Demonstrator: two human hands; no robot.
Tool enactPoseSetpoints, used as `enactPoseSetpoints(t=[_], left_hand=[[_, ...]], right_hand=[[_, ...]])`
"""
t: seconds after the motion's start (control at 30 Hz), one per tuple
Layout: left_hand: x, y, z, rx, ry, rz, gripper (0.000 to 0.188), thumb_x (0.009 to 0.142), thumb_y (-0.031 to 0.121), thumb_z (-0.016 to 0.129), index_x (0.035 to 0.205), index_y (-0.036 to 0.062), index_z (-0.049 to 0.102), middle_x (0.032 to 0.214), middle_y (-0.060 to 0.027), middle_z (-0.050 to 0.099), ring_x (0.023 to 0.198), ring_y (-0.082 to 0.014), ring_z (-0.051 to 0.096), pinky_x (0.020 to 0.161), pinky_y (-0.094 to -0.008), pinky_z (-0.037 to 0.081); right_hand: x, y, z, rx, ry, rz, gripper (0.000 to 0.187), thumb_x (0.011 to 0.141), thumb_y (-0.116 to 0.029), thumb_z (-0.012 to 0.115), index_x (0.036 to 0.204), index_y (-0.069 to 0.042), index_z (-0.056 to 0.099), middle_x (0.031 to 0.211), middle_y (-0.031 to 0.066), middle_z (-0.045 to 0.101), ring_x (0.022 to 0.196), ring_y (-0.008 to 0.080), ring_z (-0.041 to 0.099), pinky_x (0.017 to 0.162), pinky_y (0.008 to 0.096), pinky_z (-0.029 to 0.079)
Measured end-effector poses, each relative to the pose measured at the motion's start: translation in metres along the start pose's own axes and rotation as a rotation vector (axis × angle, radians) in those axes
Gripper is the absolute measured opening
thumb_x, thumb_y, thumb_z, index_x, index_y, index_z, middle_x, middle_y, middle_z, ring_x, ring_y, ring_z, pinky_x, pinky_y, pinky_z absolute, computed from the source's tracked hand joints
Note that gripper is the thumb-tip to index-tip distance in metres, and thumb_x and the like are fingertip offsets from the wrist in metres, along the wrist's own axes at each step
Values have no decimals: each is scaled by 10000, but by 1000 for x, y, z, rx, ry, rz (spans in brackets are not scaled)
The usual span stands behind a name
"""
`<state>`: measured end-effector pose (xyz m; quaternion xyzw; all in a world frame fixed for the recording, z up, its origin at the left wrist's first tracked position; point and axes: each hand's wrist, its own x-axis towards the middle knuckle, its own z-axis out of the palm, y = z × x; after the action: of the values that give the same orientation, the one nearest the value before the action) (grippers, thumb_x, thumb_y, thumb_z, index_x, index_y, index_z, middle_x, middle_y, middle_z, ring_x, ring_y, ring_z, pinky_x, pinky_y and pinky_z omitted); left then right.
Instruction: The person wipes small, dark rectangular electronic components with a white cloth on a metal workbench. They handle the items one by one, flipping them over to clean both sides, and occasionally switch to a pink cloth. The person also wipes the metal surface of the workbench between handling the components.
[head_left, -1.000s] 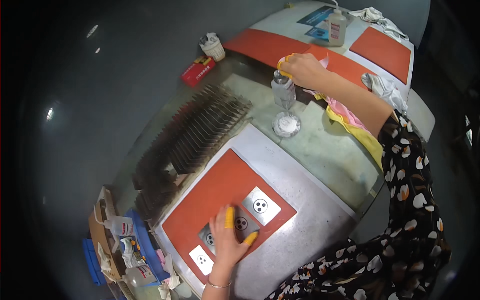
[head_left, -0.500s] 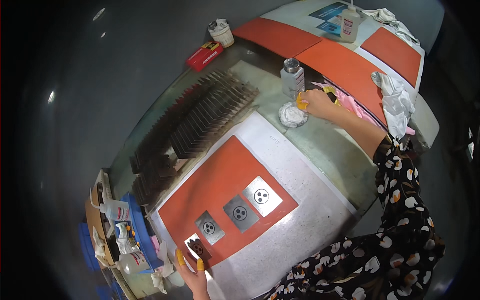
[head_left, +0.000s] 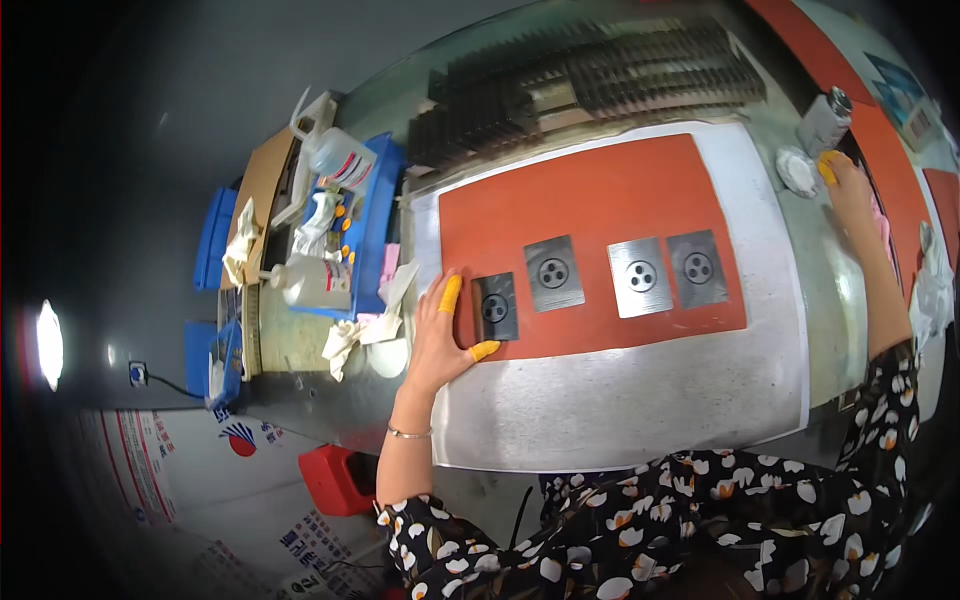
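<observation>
My left hand (head_left: 437, 335) lies with thumb and fingers spread, beside the leftmost metal plate (head_left: 496, 307). Its yellow-covered thumb tip is at the plate's near edge; whether it touches is unclear. Several such rectangular plates, including a bright one (head_left: 640, 277), lie on an orange mat (head_left: 590, 190); each carries a dark ring around three dots. At the far right, my right hand (head_left: 850, 192) is closed, fingers bent together and a yellow cover on a fingertip. It rests beside a round white pad (head_left: 797, 171); anything inside the fingers is hidden. A clear bottle (head_left: 825, 122) stands just beyond.
Racks of thin dark plates (head_left: 660, 80) stand behind the mat. On the left, a blue tray (head_left: 375, 215) holds squeeze bottles (head_left: 315, 282), small orange pieces and crumpled white cloth. Pale sheeting (head_left: 620, 420) lies under the mat. A red container (head_left: 335, 480) is below the table.
The view has swung left, bringing the left side of the table into fuller sight. My left hand stays by the leftmost plate. My right hand stays by the white pad.
</observation>
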<state>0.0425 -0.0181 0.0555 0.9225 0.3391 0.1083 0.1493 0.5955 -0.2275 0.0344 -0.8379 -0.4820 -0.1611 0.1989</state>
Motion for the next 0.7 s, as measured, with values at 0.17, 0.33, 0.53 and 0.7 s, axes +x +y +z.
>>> enactPoseSetpoints(t=[0.17, 0.33, 0.53, 0.7], left_hand=[[-7, -13, -10, 32, -74, 86, 874, 547, 313, 794, 1282, 43, 406, 1327, -139, 392, 1258, -319, 311, 1041, -429, 239], [-9, -23, -8, 0, -46, 157, 807, 544, 288, 797, 1235, 53, 453, 1203, -135, 474, 1173, -305, 394, 1035, -484, 223], [-15, -44, 0, -17, 18, 207, 649, 680, 218, 702, 1242, 31, 437, 1264, -117, 428, 1212, -322, 348, 1032, -488, 226], [-28, -64, 14, 25, 49, 164, 504, 807, 165, 567, 1265, 29, 409, 1379, -79, 330, 1259, -319, 301, 1032, -498, 213]], right_hand=[[-36, -123, -45, 666, -363, 119, 155, 779, -106, 604, 900, -12, 580, 769, 84, 606, 731, 193, 594, 648, 332, 452], [-76, -282, -53, 928, -819, -76, 266, 769, -199, 674, 942, -18, 585, 839, 93, 624, 708, 194, 605, 655, 324, 477], [-95, -376, 12, 744, -627, -476, 215, 804, -184, 605, 913, -1, 572, 787, 186, 604, 710, 345, 601, 603, 400, 476], [-101, -391, 35, 578, -557, -573, 194, 810, -179, 582, 776, 10, 557, 639, 172, 557, 598, 339, 573, 520, 423, 452]])
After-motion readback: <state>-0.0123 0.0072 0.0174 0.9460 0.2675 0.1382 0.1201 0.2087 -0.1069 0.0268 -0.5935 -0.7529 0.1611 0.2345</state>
